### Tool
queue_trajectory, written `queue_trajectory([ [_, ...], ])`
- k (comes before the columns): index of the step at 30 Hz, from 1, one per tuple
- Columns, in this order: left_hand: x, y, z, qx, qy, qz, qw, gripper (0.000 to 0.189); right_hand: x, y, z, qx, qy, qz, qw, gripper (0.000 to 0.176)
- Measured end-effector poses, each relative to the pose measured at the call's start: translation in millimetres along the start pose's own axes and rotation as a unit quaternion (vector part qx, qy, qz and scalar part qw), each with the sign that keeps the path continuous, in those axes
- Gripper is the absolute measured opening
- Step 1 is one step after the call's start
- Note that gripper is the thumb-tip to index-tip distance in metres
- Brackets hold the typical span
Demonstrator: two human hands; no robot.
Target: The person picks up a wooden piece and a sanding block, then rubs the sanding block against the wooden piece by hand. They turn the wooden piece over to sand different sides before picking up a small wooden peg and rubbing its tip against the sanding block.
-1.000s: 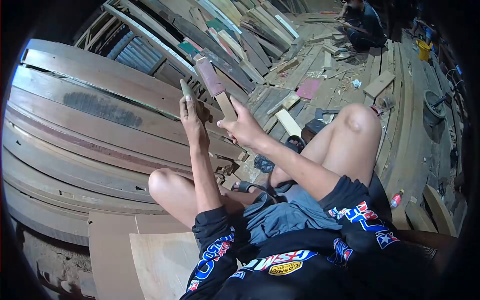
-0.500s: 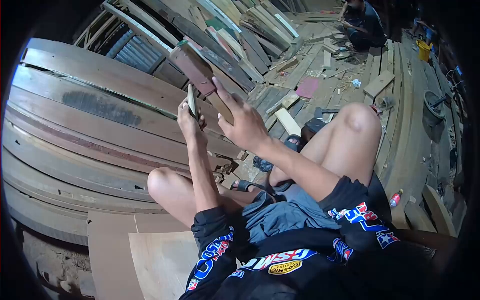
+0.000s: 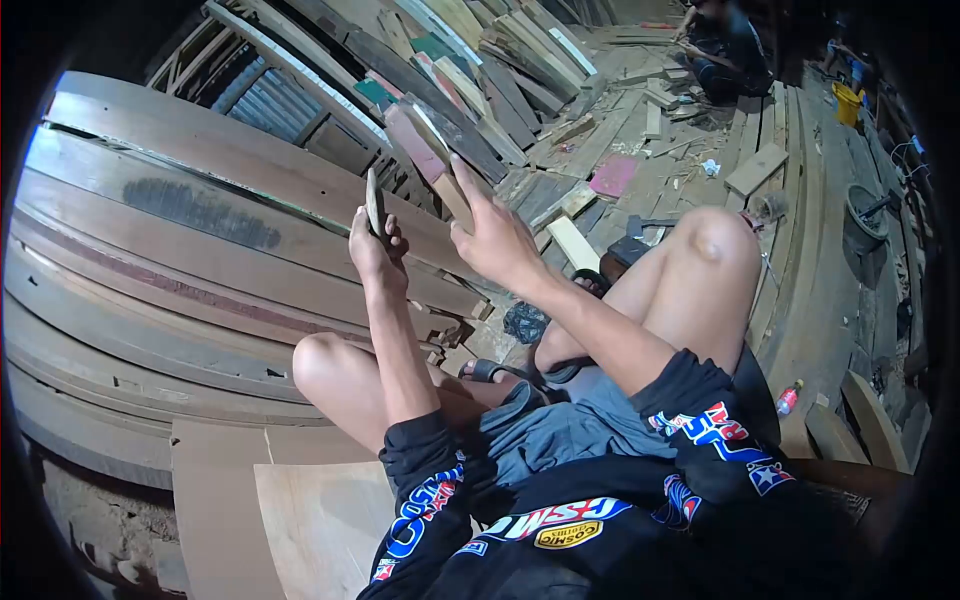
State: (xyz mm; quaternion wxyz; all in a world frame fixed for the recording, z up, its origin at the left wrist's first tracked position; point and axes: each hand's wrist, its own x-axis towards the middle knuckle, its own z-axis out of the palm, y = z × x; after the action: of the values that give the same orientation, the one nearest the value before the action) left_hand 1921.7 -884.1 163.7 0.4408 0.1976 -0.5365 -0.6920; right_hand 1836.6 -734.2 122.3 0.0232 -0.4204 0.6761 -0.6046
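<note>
My left hand (image 3: 375, 250) is raised in front of me and grips a small thin wooden piece (image 3: 374, 200) that stands upright, edge toward me. My right hand (image 3: 492, 238) holds a sanding block (image 3: 432, 155), a short wooden block wrapped in reddish-brown sandpaper, tilted up to the left just right of the wooden piece. The block and the piece are close together but I cannot tell if they touch. I sit with both bare knees up, the left knee (image 3: 325, 365) below my left arm.
Long curved planks (image 3: 180, 270) lie stacked at my left. Boards and offcuts (image 3: 560, 110) cover the floor ahead. Another person (image 3: 725, 50) crouches at the far back. A yellow bucket (image 3: 848, 100) stands at far right, a small bottle (image 3: 788, 398) beside my right leg.
The sanding block swung up and left across the wooden piece, then came back right and lower. My left hand rose slightly and turned the piece edge-on.
</note>
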Motion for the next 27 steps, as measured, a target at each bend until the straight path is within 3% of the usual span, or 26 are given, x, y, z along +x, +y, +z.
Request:
queue_trajectory([
  [3, 11.4, -6.6, -10.8, 0.030, -0.017, 0.005, 0.999, 0.023, -0.9, -2.0, 2.2, -0.031, 0.108, -0.147, 0.983, 0.087],
  [4, 10.6, -5.9, -10.6, 0.046, -0.033, 0.008, 0.998, 0.023, -2.0, -0.3, 1.4, -0.032, 0.107, -0.145, 0.983, 0.087],
  [6, 6.9, -5.0, -11.0, 0.048, -0.063, 0.003, 0.997, 0.023, -1.0, 1.9, -0.2, -0.157, -0.010, -0.110, 0.981, 0.087],
  [7, -0.9, -1.9, -4.8, 0.076, -0.029, -0.014, 0.997, 0.023, 1.6, 14.8, 3.5, -0.187, -0.052, -0.115, 0.974, 0.085],
  [8, -5.6, 0.4, -2.8, 0.105, 0.003, -0.029, 0.994, 0.023, 5.6, 26.2, 10.0, -0.150, -0.062, -0.085, 0.983, 0.083],
  [10, -2.9, 1.4, -9.5, 0.041, -0.052, -0.020, 0.998, 0.026, 13.5, 40.7, 4.2, -0.185, -0.177, 0.032, 0.966, 0.084],
  [11, 0.6, 4.0, -11.6, 0.026, -0.041, -0.041, 0.998, 0.026, 10.9, 40.9, 5.9, -0.182, -0.178, 0.032, 0.967, 0.084],
  [13, 11.8, 1.2, -20.6, -0.019, -0.013, -0.080, 0.997, 0.027, 1.8, 39.9, 8.8, -0.132, -0.031, -0.023, 0.990, 0.084],
  [16, 15.3, -7.1, -21.6, -0.052, -0.015, -0.101, 0.993, 0.029, 0.5, 0.7, -4.0, -0.065, -0.015, -0.036, 0.997, 0.085],
  [20, 14.2, -6.0, -21.6, -0.041, -0.036, -0.114, 0.992, 0.030, -0.2, 5.9, 1.3, -0.135, -0.054, -0.115, 0.983, 0.083],
  [22, 7.5, -5.1, -20.9, -0.028, -0.021, -0.100, 0.994, 0.030, 6.9, 27.1, 7.4, -0.205, -0.099, -0.097, 0.969, 0.079],
  [24, 7.1, -1.8, -22.5, -0.017, -0.005, -0.086, 0.996, 0.031, 8.9, 40.0, 8.5, -0.167, -0.106, 0.020, 0.980, 0.075],
  [27, 18.9, 1.2, -38.3, -0.085, -0.035, -0.057, 0.994, 0.031, 4.7, 32.1, -0.2, -0.093, -0.060, 0.019, 0.994, 0.078],
])
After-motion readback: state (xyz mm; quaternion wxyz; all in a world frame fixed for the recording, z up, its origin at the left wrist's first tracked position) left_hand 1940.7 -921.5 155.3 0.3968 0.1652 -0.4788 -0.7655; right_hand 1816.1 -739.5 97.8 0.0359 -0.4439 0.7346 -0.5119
